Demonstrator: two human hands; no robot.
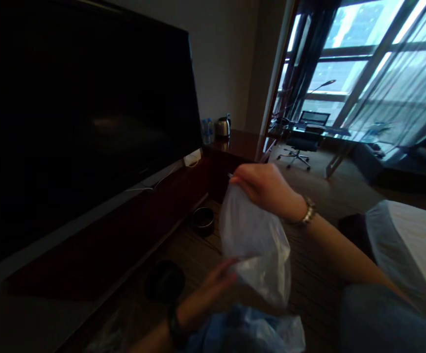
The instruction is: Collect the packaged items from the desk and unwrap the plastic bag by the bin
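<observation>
Holding the clear plastic bag (253, 240) up over the carpet, my right hand (267, 189) pinches its top edge shut while my left hand (213, 284), fingers loosely curled, touches its lower side; it hangs lengthwise between them.

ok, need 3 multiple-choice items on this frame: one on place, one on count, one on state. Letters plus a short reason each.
1. Where is the kettle?
A. On the dark counter beyond the TV
B. On the bed
C. On the floor by the office chair

2. How many dark round bins stand on the floor by the TV unit?
A. None
B. Two
C. Four

3. How is the clear plastic bag held?
A. Lying loose on the floor
B. Top pinched by the right hand, lower part touched by the left hand
C. Hanging from the TV

Answers: 1 A, the kettle sits on the counter past the TV. 2 B, near bin and far bin. 3 B, right hand grips the clear plastic bag at its top, left hand below.
</observation>
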